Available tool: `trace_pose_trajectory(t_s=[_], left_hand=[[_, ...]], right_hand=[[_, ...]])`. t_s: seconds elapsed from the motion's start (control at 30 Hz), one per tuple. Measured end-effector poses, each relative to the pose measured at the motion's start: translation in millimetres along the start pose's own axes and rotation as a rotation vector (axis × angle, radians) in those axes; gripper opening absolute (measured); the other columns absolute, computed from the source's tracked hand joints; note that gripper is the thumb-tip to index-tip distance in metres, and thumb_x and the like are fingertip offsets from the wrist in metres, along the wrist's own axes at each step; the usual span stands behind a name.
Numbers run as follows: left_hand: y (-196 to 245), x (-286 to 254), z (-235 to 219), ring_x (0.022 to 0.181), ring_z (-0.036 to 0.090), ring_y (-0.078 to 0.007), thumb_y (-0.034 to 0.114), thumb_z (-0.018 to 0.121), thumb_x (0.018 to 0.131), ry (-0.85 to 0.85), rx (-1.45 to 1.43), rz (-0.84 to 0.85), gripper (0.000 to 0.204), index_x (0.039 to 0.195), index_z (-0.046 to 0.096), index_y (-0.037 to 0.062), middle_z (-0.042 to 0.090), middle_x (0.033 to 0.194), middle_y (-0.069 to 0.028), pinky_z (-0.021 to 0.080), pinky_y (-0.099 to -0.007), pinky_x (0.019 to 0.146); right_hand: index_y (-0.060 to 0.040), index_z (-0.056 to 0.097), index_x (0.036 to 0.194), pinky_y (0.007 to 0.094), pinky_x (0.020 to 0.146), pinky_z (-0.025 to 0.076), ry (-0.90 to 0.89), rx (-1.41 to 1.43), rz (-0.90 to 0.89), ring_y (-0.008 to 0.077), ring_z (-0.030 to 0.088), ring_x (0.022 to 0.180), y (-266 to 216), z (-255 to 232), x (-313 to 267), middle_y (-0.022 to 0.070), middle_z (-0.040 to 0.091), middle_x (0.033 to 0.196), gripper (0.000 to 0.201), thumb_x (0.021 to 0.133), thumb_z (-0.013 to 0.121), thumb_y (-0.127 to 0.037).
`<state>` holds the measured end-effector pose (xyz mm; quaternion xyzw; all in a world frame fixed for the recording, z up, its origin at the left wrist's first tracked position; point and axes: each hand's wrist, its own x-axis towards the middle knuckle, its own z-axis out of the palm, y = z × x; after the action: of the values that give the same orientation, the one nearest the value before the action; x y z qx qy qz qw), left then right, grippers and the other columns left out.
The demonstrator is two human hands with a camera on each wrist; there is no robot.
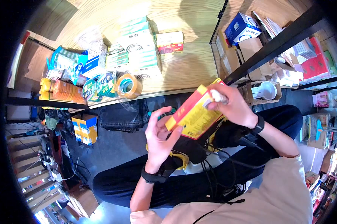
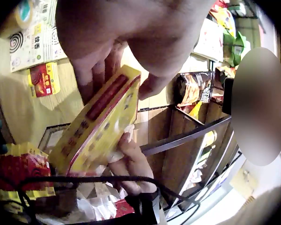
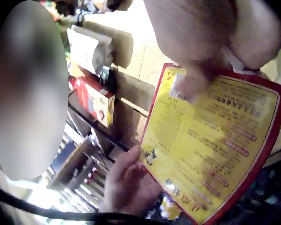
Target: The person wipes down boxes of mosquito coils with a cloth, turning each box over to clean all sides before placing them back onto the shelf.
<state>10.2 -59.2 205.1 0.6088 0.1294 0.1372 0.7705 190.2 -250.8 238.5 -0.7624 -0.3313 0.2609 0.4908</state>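
A flat yellow and red printed carton (image 1: 194,116) is held tilted above the person's lap, in front of the shelf. At its lower left end, the left hand (image 1: 158,140) grips it, thumb on one side and fingers on the other. The right hand (image 1: 237,108) is at the carton's upper right part, pinching a small white wad (image 1: 218,96) against the printed face. In the right wrist view, the carton's yellow back (image 3: 201,145) shows rows of print and a red border. The left wrist view shows its narrow side (image 2: 100,105) below the left hand.
On the wooden shelf (image 1: 191,71) are stacked mosquito coil boxes (image 1: 140,50), a smaller red and white box (image 1: 170,43), tape rolls (image 1: 129,86) and orange bottles (image 1: 66,90). A black metal beam (image 1: 273,44) crosses at right. A yellow and blue carton (image 1: 85,128) stands on the floor.
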Motion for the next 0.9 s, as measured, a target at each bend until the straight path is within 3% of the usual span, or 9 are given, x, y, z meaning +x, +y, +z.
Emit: trace_pose_trajectory(t_s=[0.17,0.3,0.37,0.47,0.53,0.6,0.8,0.87,0.9], left_hand=[[-26.0,-19.8,29.0,0.129,0.057,-0.0227,-0.004,0.07,0.092,-0.003,0.025,0.001,0.074,0.152,0.026,-0.0021,0.051,0.145,-0.0184,0.051,-0.0359,0.104],[-41.4,-27.4,27.6,0.123,0.06,-0.0221,-0.007,0.066,0.093,-0.031,0.227,-0.051,0.069,0.149,0.025,-0.0004,0.057,0.137,-0.0153,0.051,-0.0366,0.104],[-33.9,-24.7,21.8,0.111,0.068,-0.0217,-0.003,0.066,0.095,-0.046,0.51,-0.056,0.052,0.138,0.037,-0.0019,0.068,0.12,-0.017,0.055,-0.035,0.092],[-28.3,-19.9,24.4,0.101,0.073,-0.0271,0.002,0.067,0.096,-0.031,0.573,0.05,0.042,0.131,0.043,-0.002,0.072,0.107,-0.0204,0.057,-0.036,0.083],[-22.5,-19.7,25.9,0.101,0.073,-0.0311,0.003,0.067,0.095,-0.042,0.621,0.06,0.042,0.13,0.044,-0.0014,0.072,0.106,-0.0221,0.056,-0.0369,0.081],[-21.2,-20.6,27.2,0.101,0.073,-0.0351,0.004,0.067,0.095,-0.057,0.668,0.067,0.041,0.129,0.045,-0.0008,0.071,0.106,-0.0238,0.056,-0.0378,0.08],[-33.4,-24.7,23.8,0.099,0.072,-0.0396,0.002,0.067,0.094,-0.15,0.699,-0.114,0.041,0.129,0.047,0.0,0.071,0.102,-0.0246,0.056,-0.0395,0.079],[-35.1,-23.5,24.8,0.097,0.073,-0.0382,0.0,0.066,0.093,-0.126,0.624,-0.007,0.043,0.131,0.047,-0.0006,0.071,0.099,-0.0247,0.056,-0.039,0.078],[-30.5,-19.7,24.8,0.101,0.073,-0.0312,-0.003,0.065,0.093,-0.147,0.594,-0.019,0.044,0.132,0.046,-0.0013,0.072,0.107,-0.0207,0.056,-0.0352,0.082]], right_hand=[[0.004,0.059,0.131,0.0289,0.094,0.049,0.08,0.39,0.053,0.0114,0.062,0.104,23.6,7.3,2.9,0.0069,0.069,0.116,0.046,0.091,0.076,-0.011],[0.0039,0.054,0.138,0.0267,0.098,0.047,0.165,0.259,-0.005,0.0096,0.06,0.11,24.1,12.8,-0.4,0.0053,0.067,0.12,0.047,0.097,0.07,-0.013],[0.0042,0.055,0.137,0.0273,0.097,0.048,0.218,0.312,-0.019,0.011,0.061,0.11,14.3,7.4,3.3,0.0063,0.068,0.119,0.045,0.097,0.069,-0.009],[0.0046,0.054,0.137,0.0287,0.098,0.048,0.256,0.334,-0.008,0.0138,0.062,0.111,-2.9,-2.8,4.4,0.0089,0.067,0.121,0.043,0.098,0.065,-0.005],[0.0036,0.054,0.137,0.0326,0.1,0.048,0.177,0.039,-0.169,0.0189,0.062,0.114,-14.8,-2.9,0.6,0.0137,0.065,0.125,0.04,0.1,0.061,-0.008],[0.0018,0.052,0.139,0.0417,0.111,0.041,-0.051,-0.171,-0.23,0.0366,0.056,0.127,-8.3,3.3,-3.7,0.0217,0.057,0.135,0.04,0.101,0.053,-0.011],[-0.0032,0.049,0.145,0.048,0.119,0.037,-0.174,-0.249,-0.536,0.0372,0.047,0.138,-19.3,33.0,-18.8,0.0197,0.05,0.146,0.049,0.095,0.053,-0.002],[-0.0035,0.049,0.145,0.0455,0.116,0.041,-0.212,-0.393,-0.575,0.0359,0.05,0.137,-12.4,27.2,-10.0,0.0198,0.051,0.145,0.051,0.095,0.056,-0.004],[-0.0031,0.05,0.144,0.0426,0.112,0.045,-0.189,-0.434,-0.546,0.0342,0.053,0.135,-6.4,22.6,-5.0,0.0195,0.053,0.144,0.05,0.094,0.057,-0.006]])
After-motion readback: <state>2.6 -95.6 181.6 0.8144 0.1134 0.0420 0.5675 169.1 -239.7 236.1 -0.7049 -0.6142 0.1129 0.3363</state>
